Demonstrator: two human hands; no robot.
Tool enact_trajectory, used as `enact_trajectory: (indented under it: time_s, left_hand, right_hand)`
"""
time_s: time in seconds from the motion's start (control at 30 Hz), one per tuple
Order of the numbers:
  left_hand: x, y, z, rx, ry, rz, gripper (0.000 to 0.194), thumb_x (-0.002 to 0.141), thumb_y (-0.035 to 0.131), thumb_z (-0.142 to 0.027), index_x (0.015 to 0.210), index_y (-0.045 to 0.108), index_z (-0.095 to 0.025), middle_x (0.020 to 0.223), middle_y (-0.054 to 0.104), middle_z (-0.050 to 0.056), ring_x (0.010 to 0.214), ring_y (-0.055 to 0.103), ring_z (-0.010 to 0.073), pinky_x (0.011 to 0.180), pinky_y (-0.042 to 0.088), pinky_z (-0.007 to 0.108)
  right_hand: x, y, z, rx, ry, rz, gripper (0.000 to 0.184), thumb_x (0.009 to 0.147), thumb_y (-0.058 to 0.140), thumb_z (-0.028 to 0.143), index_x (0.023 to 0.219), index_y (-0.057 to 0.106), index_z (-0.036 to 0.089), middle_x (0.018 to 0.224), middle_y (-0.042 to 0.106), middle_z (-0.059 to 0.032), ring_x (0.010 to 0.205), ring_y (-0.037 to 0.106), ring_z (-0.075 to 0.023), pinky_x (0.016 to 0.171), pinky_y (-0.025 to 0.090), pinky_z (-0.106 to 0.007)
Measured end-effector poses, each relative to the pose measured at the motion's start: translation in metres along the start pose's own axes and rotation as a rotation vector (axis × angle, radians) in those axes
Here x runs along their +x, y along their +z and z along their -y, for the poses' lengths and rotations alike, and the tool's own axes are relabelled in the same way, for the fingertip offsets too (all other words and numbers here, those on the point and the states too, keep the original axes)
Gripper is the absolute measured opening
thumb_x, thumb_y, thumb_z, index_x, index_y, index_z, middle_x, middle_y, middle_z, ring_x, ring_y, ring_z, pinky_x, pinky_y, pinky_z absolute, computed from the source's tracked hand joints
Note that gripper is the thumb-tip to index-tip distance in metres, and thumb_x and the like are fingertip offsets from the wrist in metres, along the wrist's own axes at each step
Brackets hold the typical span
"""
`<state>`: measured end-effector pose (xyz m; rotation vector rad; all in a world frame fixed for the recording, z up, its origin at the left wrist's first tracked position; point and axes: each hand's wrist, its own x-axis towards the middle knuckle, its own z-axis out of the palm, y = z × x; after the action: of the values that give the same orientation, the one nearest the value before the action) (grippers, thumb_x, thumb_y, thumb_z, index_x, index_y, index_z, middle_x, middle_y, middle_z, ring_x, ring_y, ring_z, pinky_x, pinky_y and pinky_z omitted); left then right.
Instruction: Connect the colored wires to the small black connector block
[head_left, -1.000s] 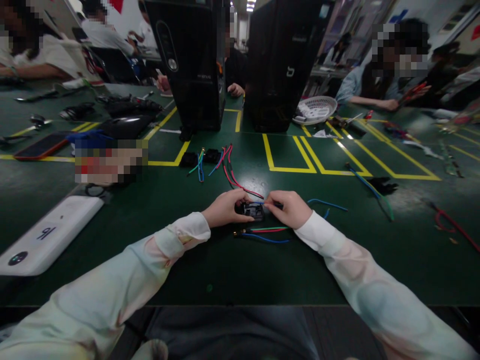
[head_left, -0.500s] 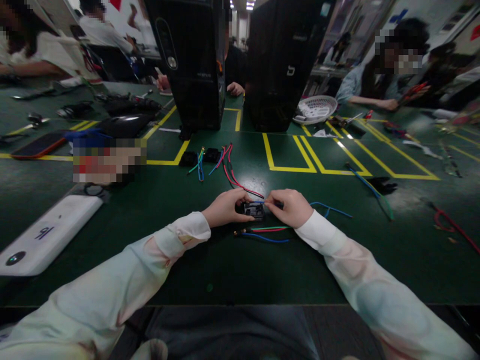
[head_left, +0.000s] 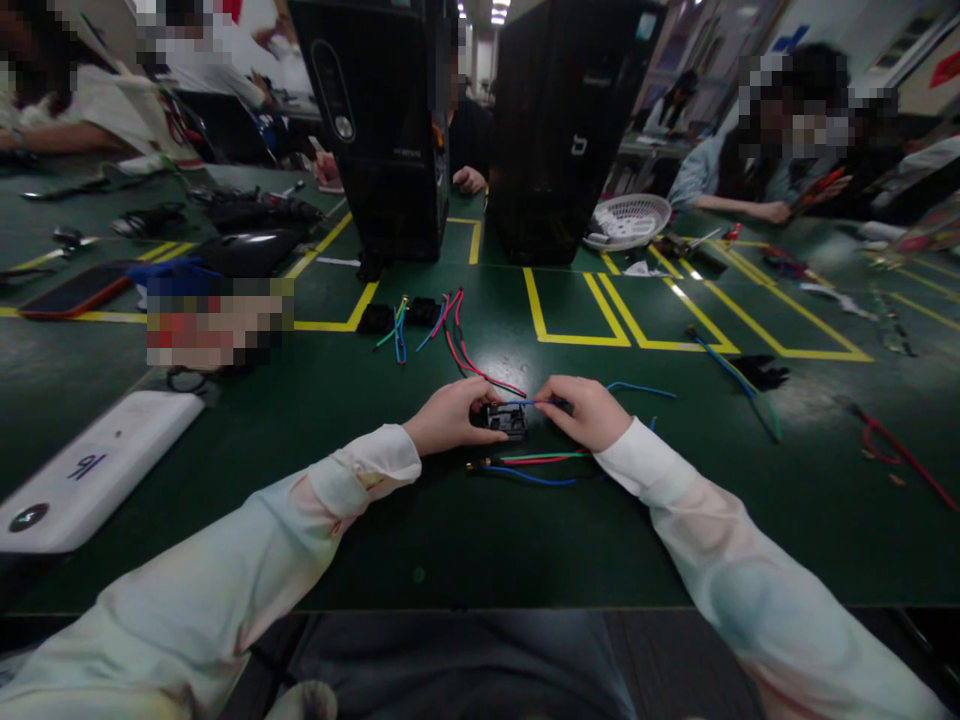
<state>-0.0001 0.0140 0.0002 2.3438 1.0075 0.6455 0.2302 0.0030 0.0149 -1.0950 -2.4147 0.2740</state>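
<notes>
The left hand (head_left: 450,415) holds the small black rectangular plastic connector block (head_left: 505,419) on the dark green tabletop (head_left: 420,540), its grip closed on the block's left end. The right hand (head_left: 589,410) pinches the thin blue insulated wire (head_left: 637,387) between thumb and forefinger, grip narrow, with the wire's near end brought to the top right edge of the block; the rest of the wire trails right across the tabletop. Whether the tip is seated in a slot cannot be told at this size. A red wire (head_left: 480,372) runs from the block toward the far left, which suggests one lead is already fitted. Just near of the hands lie three loose wires, red, green and blue (head_left: 529,466), unattached; these appear to be the remaining work. Farther off, by the yellow floor-tape lines (head_left: 577,340), sit two other small black blocks with coloured leads (head_left: 409,318). A white flat device marked with a number (head_left: 90,470) lies at the near left. Two tall black computer cases (head_left: 465,120) stand at the far side, with a white plastic basket (head_left: 628,220) to their right. Other people sit at the far edges.
</notes>
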Motion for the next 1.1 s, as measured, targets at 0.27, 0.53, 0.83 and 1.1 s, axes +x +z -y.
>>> enact_trajectory:
  time_s: [0.27,0.53,0.83,1.1]
  left_hand:
    - [-0.0001,-0.0016,-0.0024,-0.014,-0.003,0.008,0.035,0.066,0.070,-0.039,0.089,0.058,-0.017,0.084,0.056,0.001,0.071,0.049,0.0149,0.062,0.040,0.026]
    - [0.0007,-0.0033,-0.0013,-0.011,0.027,0.040,0.035,0.066,0.070,-0.039,0.089,0.057,-0.016,0.085,0.056,0.001,0.072,0.049,0.0146,0.063,0.039,0.025]
    - [0.0008,-0.0012,0.0007,0.003,0.028,0.037,0.037,0.064,0.072,-0.041,0.088,0.058,-0.017,0.084,0.057,0.001,0.073,0.050,0.0150,0.063,0.038,0.026]
    - [0.0010,-0.0023,-0.0003,-0.005,0.029,0.038,0.036,0.064,0.071,-0.040,0.088,0.057,-0.016,0.085,0.057,0.002,0.072,0.049,0.0149,0.063,0.039,0.026]
  right_hand:
    - [-0.0014,0.0067,0.0069,-0.001,0.000,0.019,0.011,0.081,0.049,0.019,0.071,0.052,0.018,0.070,0.057,-0.0020,0.063,0.052,-0.0134,0.060,0.036,-0.023]
    - [0.0007,0.0026,0.0045,-0.087,-0.025,0.012,0.010,0.084,0.049,0.020,0.077,0.056,0.019,0.074,0.062,-0.0026,0.069,0.055,-0.0146,0.064,0.036,-0.025]
    - [0.0010,0.0016,0.0063,-0.007,-0.035,-0.046,0.010,0.083,0.049,0.018,0.077,0.056,0.018,0.074,0.061,-0.0032,0.069,0.056,-0.0148,0.065,0.038,-0.025]
    - [0.0011,0.0027,0.0087,-0.003,0.041,-0.043,0.008,0.081,0.050,0.017,0.074,0.054,0.018,0.073,0.060,-0.0034,0.067,0.055,-0.0153,0.062,0.038,-0.025]
